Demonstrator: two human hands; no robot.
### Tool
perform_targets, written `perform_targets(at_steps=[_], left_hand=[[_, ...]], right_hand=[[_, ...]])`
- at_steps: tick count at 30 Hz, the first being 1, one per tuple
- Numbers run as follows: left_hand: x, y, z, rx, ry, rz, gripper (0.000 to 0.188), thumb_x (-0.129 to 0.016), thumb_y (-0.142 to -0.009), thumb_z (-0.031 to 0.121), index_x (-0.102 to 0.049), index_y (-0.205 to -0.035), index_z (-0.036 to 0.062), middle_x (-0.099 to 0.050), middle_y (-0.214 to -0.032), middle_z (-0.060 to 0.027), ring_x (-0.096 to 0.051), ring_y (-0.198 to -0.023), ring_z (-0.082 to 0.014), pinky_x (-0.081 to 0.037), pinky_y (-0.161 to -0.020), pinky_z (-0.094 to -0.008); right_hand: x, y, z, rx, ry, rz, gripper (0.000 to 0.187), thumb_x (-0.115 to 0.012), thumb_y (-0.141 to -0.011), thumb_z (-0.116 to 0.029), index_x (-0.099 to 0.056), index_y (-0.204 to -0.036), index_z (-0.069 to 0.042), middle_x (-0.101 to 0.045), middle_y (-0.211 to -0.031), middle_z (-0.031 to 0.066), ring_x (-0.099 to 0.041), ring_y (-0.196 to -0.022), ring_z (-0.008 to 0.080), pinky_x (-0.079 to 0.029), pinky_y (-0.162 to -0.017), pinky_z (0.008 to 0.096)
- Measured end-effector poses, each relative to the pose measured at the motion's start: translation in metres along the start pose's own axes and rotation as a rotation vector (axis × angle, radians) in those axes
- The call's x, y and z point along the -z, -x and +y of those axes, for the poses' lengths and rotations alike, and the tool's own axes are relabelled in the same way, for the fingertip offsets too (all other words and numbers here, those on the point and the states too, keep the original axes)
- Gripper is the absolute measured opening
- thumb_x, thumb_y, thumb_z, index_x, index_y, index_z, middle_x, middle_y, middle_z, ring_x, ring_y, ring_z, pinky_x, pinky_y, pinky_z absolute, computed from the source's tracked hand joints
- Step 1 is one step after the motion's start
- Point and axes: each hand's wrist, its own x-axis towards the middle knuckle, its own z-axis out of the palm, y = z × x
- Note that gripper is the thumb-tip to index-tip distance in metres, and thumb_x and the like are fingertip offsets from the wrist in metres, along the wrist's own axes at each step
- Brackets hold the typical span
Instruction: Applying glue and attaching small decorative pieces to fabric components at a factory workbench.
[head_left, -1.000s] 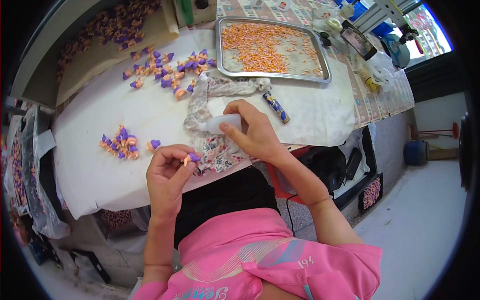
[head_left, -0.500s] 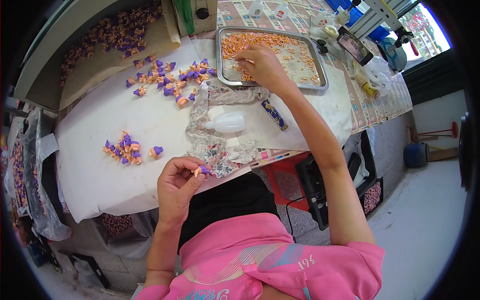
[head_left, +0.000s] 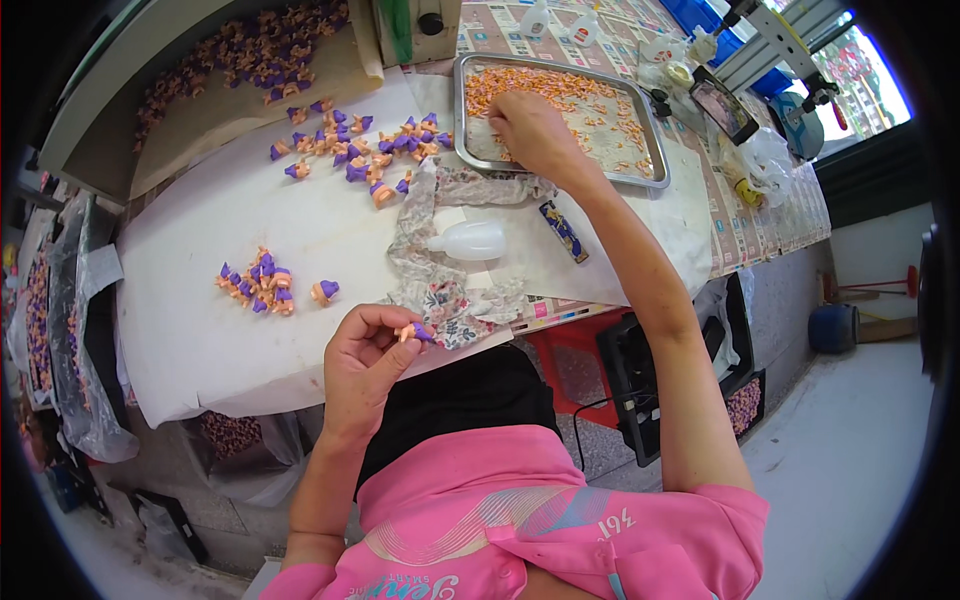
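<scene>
Between thumb and fingers of my left hand [head_left: 364,364] is a small purple-and-peach plastic figure [head_left: 416,332], near the table's front edge. My right hand [head_left: 536,132] reaches over a metal tray [head_left: 660,150]. Its fingers are bunched downward at the small orange pieces [head_left: 560,88] spread in there; the fingertips are partly hidden, and I cannot make out what they hold. More figures of the same kind stand in a loose group [head_left: 352,152] left of the tray. Another cluster [head_left: 258,284] sits at the left, with one single figure [head_left: 324,291] beside it.
A floral cloth [head_left: 412,232] lies mid-table, a white squeeze bottle [head_left: 470,240] and a blue tube-like packet [head_left: 564,232] close by. Behind at the left, an open-fronted box holds many figures [head_left: 250,58]. A phone [head_left: 724,106] on a stand is at the right.
The table scene has shifted slightly right in view. My right hand's fingers are bunched lower at the pieces in the tray. My left hand still holds the figure, now tilted slightly differently.
</scene>
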Motion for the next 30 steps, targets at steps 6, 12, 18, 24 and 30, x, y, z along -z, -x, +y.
perform_targets(at_steps=[6, 12, 18, 24, 30], left_hand=[[0.009, -0.002, 0.000, 0.054, -0.007, 0.036, 0.022, -0.063, -0.087, -0.003, -0.057, -0.108, -0.0026, -0.062, -0.101, -0.0083, -0.062, -0.090, -0.0134, -0.054, -0.083, -0.0280], [0.020, 0.000, -0.015, 0.050, 0.022, -0.008, 0.022, -0.065, -0.088, -0.002, -0.057, -0.108, -0.0030, -0.062, -0.103, -0.0082, -0.063, -0.093, -0.0131, -0.055, -0.085, -0.0279], [0.013, 0.000, -0.020, -0.024, -0.010, -0.034, 0.021, -0.065, -0.088, -0.003, -0.057, -0.107, -0.0027, -0.061, -0.106, -0.0091, -0.061, -0.093, -0.0121, -0.054, -0.084, -0.0268], [0.012, 0.001, -0.025, -0.105, -0.017, -0.091, 0.016, -0.064, -0.090, -0.002, -0.058, -0.104, -0.0029, -0.061, -0.108, -0.0093, -0.060, -0.094, -0.0119, -0.052, -0.085, -0.0259], [0.015, 0.003, -0.032, -0.123, -0.050, -0.103, 0.014, -0.062, -0.090, -0.004, -0.058, -0.103, -0.0027, -0.060, -0.109, -0.0104, -0.060, -0.095, -0.0120, -0.052, -0.085, -0.0260]], right_hand=[[0.025, 0.064, -0.080, -0.136, -0.647, 0.044, 0.006, -0.062, -0.089, -0.005, -0.061, -0.093, -0.001, -0.063, -0.088, 0.0064, -0.060, -0.083, 0.0139, -0.047, -0.076, 0.0284], [0.003, 0.139, -0.154, -0.070, -1.049, -0.110, 0.012, -0.070, -0.085, -0.005, -0.063, -0.094, 0.000, -0.063, -0.087, 0.0052, -0.059, -0.080, 0.0122, -0.047, -0.073, 0.0254], [0.001, 0.153, -0.167, -0.033, -0.941, 0.079, 0.016, -0.075, -0.079, -0.002, -0.065, -0.091, -0.002, -0.064, -0.084, 0.0059, -0.060, -0.072, 0.0134, -0.049, -0.067, 0.0263], [0.000, 0.153, -0.168, 0.010, -0.886, 0.124, 0.018, -0.076, -0.076, 0.001, -0.064, -0.089, -0.003, -0.064, -0.083, 0.0056, -0.061, -0.071, 0.0132, -0.050, -0.064, 0.0258], [-0.007, 0.157, -0.166, -0.001, -0.892, 0.110, 0.019, -0.077, -0.074, 0.003, -0.063, -0.087, -0.002, -0.064, -0.082, 0.0062, -0.062, -0.071, 0.0132, -0.051, -0.063, 0.0256]])
